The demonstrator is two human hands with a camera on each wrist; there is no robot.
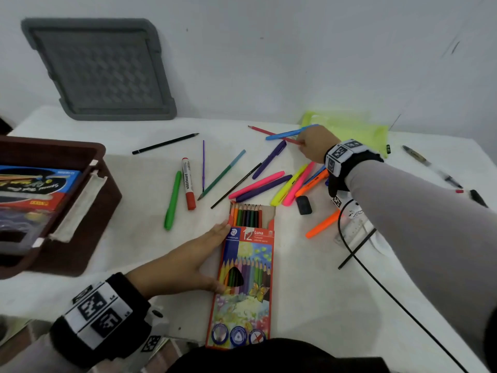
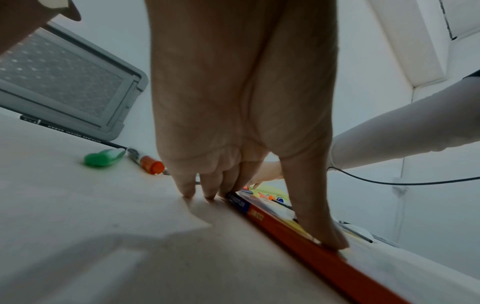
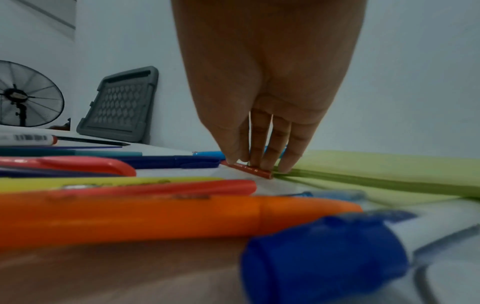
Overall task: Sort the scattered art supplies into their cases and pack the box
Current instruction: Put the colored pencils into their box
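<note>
A red coloured pencil [image 1: 259, 130] [image 3: 255, 170] lies at the far side of the table, beside a yellow-green pouch [image 1: 347, 127] [image 3: 389, 170]. My right hand [image 1: 302, 146] [image 3: 249, 162] reaches out to it, and its thumb and fingertips pinch the pencil's near end against the table. A light blue pen [image 1: 290, 132] crosses over the pencil. The orange pencil box [image 1: 247, 278] [image 2: 337, 265] lies flat in front of me, flap open, with several pencils showing. My left hand [image 1: 209, 251] steadies it, fingers straight along its left edge and thumb [image 2: 319, 226] on top.
Loose pens and markers lie between the hands: a green pen [image 1: 172, 200], a red whiteboard marker [image 1: 188, 181], a black pencil [image 1: 165, 143], pink, purple and orange ones, a black eraser [image 1: 304, 205]. A brown box [image 1: 53, 146] with cases stands left. A grey lid [image 1: 99, 68] leans on the wall.
</note>
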